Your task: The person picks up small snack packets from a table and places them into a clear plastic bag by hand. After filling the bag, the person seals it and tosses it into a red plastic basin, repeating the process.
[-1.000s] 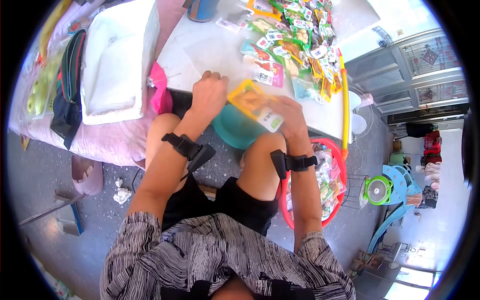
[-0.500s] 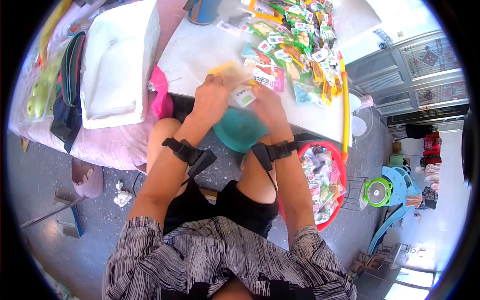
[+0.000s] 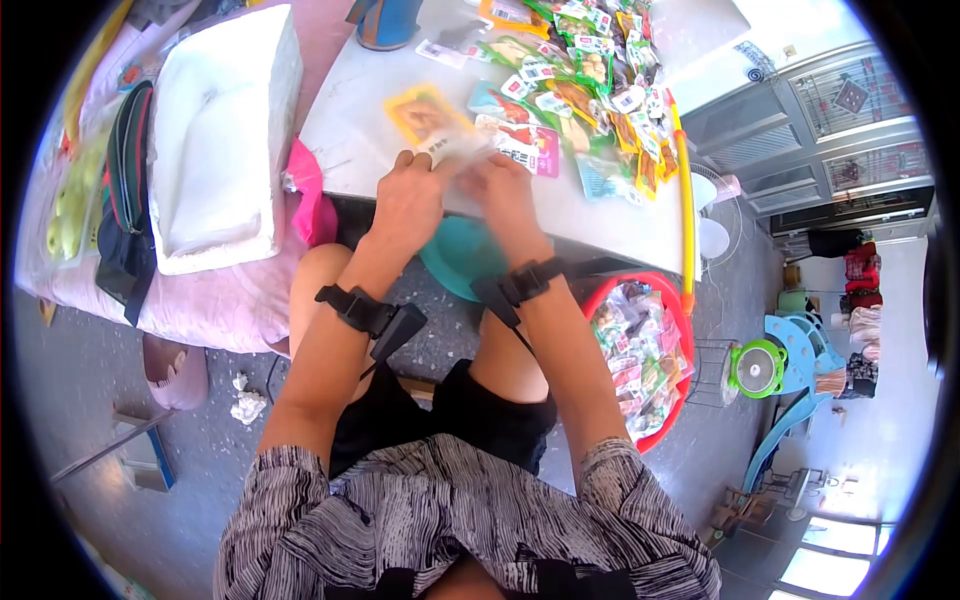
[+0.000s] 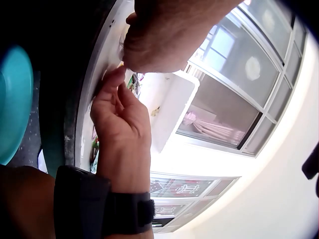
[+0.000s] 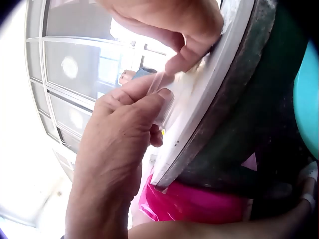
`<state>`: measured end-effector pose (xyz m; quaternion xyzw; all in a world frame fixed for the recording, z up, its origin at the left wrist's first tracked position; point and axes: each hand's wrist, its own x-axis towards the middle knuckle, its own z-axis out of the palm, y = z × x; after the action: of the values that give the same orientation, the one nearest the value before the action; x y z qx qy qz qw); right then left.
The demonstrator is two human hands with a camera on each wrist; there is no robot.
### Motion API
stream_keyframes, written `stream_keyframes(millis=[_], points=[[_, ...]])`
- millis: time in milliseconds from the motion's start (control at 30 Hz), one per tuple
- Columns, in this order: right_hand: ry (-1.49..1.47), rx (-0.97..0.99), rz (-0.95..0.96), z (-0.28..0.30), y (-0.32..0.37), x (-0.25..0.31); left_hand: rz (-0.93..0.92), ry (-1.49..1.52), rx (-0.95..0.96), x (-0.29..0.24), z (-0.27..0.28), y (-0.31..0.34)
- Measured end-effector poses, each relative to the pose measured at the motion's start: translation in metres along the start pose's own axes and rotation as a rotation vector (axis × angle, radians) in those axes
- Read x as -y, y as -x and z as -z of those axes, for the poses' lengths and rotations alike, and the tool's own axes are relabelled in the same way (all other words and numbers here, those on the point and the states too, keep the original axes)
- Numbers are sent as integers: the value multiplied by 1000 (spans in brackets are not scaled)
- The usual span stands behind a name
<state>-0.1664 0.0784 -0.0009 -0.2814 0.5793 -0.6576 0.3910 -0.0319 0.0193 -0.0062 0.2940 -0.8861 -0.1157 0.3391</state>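
A food pouch (image 3: 424, 112) with a yellow border is over the white table (image 3: 345, 130), just beyond my left hand (image 3: 408, 205). Its white label end reaches toward those fingers. Clear plastic film (image 5: 167, 105) runs between my hands; my left thumb and fingers pinch it in the right wrist view. Close beside, my right hand (image 3: 507, 205), blurred in the head view, brings thumb and fingertip together at the film's edge. A pink-and-white pouch (image 3: 530, 150) lies past the right hand.
Many packaged food pouches (image 3: 590, 70) are piled at the table's far right. A red basin (image 3: 688, 340) of packets stands by my right knee, and a teal basin (image 3: 455, 262) sits below the table edge. A white foam box (image 3: 215, 150) rests at left.
The yellow-bordered pouch has gone from my right hand's side to beyond my left hand, over the table. My right hand has moved left, close to the left one.
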Motion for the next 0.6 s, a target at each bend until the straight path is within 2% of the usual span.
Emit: stream_keyframes(millis=[33, 100, 167, 267, 367, 467, 500, 600], points=[[88, 78, 150, 0, 0, -6, 7, 3, -13, 0, 0, 0], [91, 74, 185, 0, 5, -11, 20, -9, -32, 2, 1, -1], [-79, -95, -45, -12, 27, 8, 28, -39, -40, 3, 2, -1], [-68, 58, -91, -7, 36, 13, 34, -45, -16, 4, 4, -2], [-194, 128, -184, -16, 20, 11, 18, -1, -12, 4, 5, -1], [-319, 108, -222, -14, -4, -2, 6, -36, -25, 7, 5, -2], [-330, 108, -199, -14, -4, 2, 11, -44, -12, 8, 5, -2], [-82, 84, -267, -1, 9, 24, 21, -64, -15, 10, 6, -1]])
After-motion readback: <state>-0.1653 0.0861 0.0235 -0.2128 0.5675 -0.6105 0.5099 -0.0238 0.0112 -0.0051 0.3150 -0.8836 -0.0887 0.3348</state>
